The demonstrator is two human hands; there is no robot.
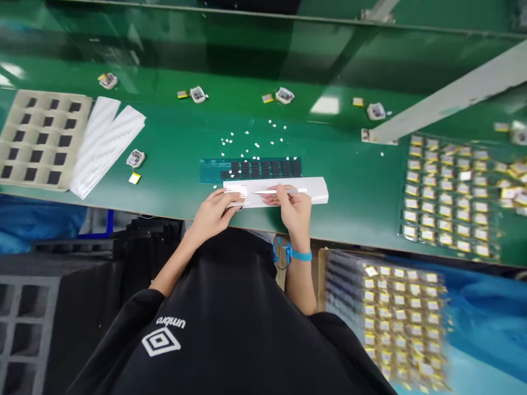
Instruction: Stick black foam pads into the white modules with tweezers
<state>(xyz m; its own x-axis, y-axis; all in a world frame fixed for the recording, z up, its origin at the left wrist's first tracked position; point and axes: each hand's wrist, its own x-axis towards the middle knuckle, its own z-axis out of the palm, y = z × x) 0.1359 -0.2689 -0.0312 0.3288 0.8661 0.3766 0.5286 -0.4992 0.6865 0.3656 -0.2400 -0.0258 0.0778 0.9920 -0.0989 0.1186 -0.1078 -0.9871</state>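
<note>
A long white plastic bar (316, 190) with a rounded right end lies crosswise in front of me at the table's near edge. My left hand (214, 215) is closed around its left end, thumb and fingers at a small printed white patch (242, 191). My right hand (297, 211) pinches what look like slim white tweezers (267, 191), held flat over the bar with the tip pointing left. Just behind the bar lies a teal sheet (209, 171) with rows of small black pads (265, 169). Tiny white bits (257, 145) are scattered on and behind it.
Small white-cased units with yellow cells (197, 95) sit spaced along the green table (177, 148). At left are a beige compartment tray (41, 137) and white printed strips (109, 145). A tray of yellow-edged cells (447, 192) and a slanting white post (448, 96) are at right.
</note>
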